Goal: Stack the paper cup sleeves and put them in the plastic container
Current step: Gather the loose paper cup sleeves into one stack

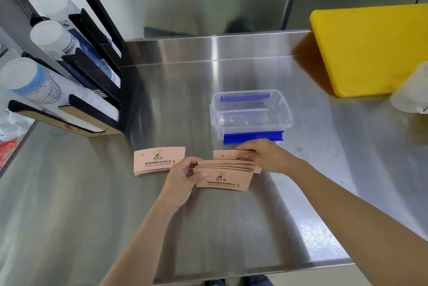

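Several flat pink-brown paper cup sleeves (223, 176) with printed text lie fanned between my hands on the steel counter. My left hand (183, 179) grips their left end with thumb on top. My right hand (261, 154) holds the right end, fingers over the far sleeves. A second small stack of sleeves (157, 160) rests on the counter to the left, apart from my hands. The clear plastic container (251, 113) with blue clips stands open and empty just beyond my right hand.
A black cup dispenser rack (92, 72) holding paper cup stacks stands at the left. A yellow cutting board (370, 49) leans at the back right, with a translucent plastic item (412, 91) in front. The counter's front edge (254, 271) is near.
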Available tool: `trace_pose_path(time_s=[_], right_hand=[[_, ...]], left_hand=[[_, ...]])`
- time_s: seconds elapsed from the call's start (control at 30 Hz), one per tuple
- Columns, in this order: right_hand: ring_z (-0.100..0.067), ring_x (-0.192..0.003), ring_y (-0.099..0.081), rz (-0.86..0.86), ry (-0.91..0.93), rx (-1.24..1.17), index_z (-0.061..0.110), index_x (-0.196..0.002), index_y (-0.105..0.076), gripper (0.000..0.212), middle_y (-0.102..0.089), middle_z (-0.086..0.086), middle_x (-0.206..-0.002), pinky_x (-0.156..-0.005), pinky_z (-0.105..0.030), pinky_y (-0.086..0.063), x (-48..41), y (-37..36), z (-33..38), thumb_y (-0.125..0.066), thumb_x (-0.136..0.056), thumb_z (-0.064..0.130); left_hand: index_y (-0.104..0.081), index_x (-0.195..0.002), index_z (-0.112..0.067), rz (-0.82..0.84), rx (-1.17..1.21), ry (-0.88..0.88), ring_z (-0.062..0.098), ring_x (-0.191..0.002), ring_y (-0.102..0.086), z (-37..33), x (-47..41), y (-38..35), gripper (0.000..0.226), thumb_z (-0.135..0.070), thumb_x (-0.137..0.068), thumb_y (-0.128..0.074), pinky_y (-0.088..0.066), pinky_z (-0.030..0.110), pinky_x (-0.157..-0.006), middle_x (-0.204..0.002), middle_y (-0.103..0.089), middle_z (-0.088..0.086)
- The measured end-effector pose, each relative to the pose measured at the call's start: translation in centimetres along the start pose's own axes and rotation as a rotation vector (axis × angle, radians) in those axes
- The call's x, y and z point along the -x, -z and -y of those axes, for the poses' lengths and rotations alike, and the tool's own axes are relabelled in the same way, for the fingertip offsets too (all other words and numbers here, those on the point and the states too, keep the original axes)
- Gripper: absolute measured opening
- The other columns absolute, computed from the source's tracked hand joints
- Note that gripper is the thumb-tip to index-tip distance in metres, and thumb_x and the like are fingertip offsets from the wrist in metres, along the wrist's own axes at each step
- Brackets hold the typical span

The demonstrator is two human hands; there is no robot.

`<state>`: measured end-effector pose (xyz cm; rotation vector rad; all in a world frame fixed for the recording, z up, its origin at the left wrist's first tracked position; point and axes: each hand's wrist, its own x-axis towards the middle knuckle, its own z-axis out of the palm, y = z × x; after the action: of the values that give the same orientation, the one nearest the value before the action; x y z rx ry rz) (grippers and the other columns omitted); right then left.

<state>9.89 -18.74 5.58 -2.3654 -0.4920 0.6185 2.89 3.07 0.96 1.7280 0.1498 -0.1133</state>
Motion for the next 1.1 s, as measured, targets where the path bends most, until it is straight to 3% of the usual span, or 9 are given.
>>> trace_pose_path(time_s=[0.07, 0.2, 0.3, 0.4, 0.53, 0.63, 0.77, 0.93, 1.1], right_hand=[[-0.013, -0.097, -0.06, 0.03, 0.035, -0.052, 0.016, -0.112, -0.066, 0.025, -0.069, 0.0, -0.108, -0.077, -0.015, -0.044, -0.1, -0.2, 0.9, -0.048, -0.094, 0.017], [-0.012, -0.1, -0.061, 0.066, 0.033, -0.096, 0.021, -0.114, -0.065, 0.027, -0.07, 0.002, -0.107, -0.08, -0.019, -0.046, -0.1, -0.5, 1.4, -0.046, -0.095, 0.018], [-0.014, -0.101, -0.06, 0.089, 0.03, -0.08, 0.022, -0.117, -0.064, 0.028, -0.069, 0.002, -0.108, -0.079, -0.02, -0.046, 0.1, -0.7, 1.3, -0.046, -0.095, 0.018], [-0.015, -0.101, -0.061, 0.14, 0.034, -0.08, 0.026, -0.119, -0.06, 0.033, -0.068, 0.003, -0.11, -0.085, -0.027, -0.049, 0.5, -0.8, 1.4, -0.06, -0.086, 0.023], [-0.013, -0.103, -0.057, 0.164, 0.035, 0.055, 0.028, -0.124, -0.049, 0.056, -0.062, 0.005, -0.118, -0.087, -0.027, -0.049, 0.8, -1.2, 1.0, -0.068, -0.074, 0.012], [-0.018, -0.103, -0.058, 0.078, 0.032, 0.083, 0.026, -0.12, -0.052, 0.045, -0.063, 0.001, -0.114, -0.086, -0.03, -0.05, 0.9, -1.6, 0.8, -0.061, -0.08, 0.006], [-0.019, -0.104, -0.057, 0.034, 0.04, 0.089, 0.024, -0.121, -0.051, 0.044, -0.062, -0.001, -0.119, -0.09, -0.032, -0.049, 1.1, -2.2, 0.7, -0.059, -0.082, 0.006], [-0.024, -0.115, -0.048, 0.011, 0.072, 0.188, 0.032, -0.129, -0.045, 0.052, -0.058, -0.002, -0.127, -0.1, -0.035, -0.037, 1.3, -3.1, 0.1, -0.058, -0.082, 0.012], [-0.02, -0.114, -0.05, -0.147, 0.041, 0.126, 0.017, -0.127, -0.048, 0.053, -0.055, -0.003, -0.124, -0.101, -0.032, -0.038, 1.9, -3.2, -0.6, -0.069, -0.078, 0.019]], left_hand=[[-0.06, -0.081, -0.025, -0.057, -0.034, -0.028, 0.004, -0.074, -0.06, -0.3, -0.1, -0.5, 0.037, 0.011, -0.074, -0.062, -0.047, 0.007, -0.065, -0.083, -0.062, -0.002], [-0.054, -0.082, -0.019, -0.076, 0.047, -0.012, -0.007, -0.063, -0.062, -1.1, -0.2, -1.6, 0.037, 0.017, -0.076, -0.056, -0.049, 0.007, -0.058, -0.082, -0.062, -0.002], [-0.055, -0.086, -0.027, -0.073, 0.043, 0.0, -0.003, -0.072, -0.063, -0.5, -0.2, -1.8, 0.041, 0.013, -0.077, -0.058, -0.052, 0.014, -0.07, -0.089, -0.064, 0.003], [-0.056, -0.092, -0.037, -0.062, -0.016, 0.006, 0.014, -0.09, -0.062, -0.2, 0.0, -1.9, 0.042, 0.002, -0.078, -0.061, -0.051, 0.037, -0.089, -0.105, -0.064, 0.009], [-0.056, -0.09, -0.033, -0.1, 0.008, 0.026, 0.018, -0.086, -0.061, -0.1, 0.1, -2.2, 0.036, 0.001, -0.08, -0.06, -0.049, 0.044, -0.091, -0.101, -0.064, 0.008], [-0.053, -0.093, -0.028, -0.112, 0.076, 0.01, 0.02, -0.093, -0.06, -0.2, 0.3, -2.8, 0.031, 0.001, -0.083, -0.057, -0.047, 0.041, -0.094, -0.102, -0.064, 0.008], [-0.051, -0.094, -0.027, -0.167, 0.155, 0.026, 0.017, -0.098, -0.057, -0.7, 0.5, -3.8, 0.012, -0.02, -0.086, -0.057, -0.043, 0.028, -0.091, -0.1, -0.062, 0.0], [-0.051, -0.073, -0.017, -0.352, 0.155, 0.102, 0.008, -0.075, -0.05, -1.5, 0.2, -4.6, 0.023, -0.034, -0.089, -0.05, -0.039, 0.007, -0.065, -0.076, -0.055, -0.004], [-0.055, -0.087, -0.02, -0.35, 0.066, 0.114, 0.014, -0.09, -0.05, -1.0, -0.3, -4.5, 0.012, -0.026, -0.092, -0.045, -0.036, 0.025, -0.081, -0.092, -0.056, -0.002]])
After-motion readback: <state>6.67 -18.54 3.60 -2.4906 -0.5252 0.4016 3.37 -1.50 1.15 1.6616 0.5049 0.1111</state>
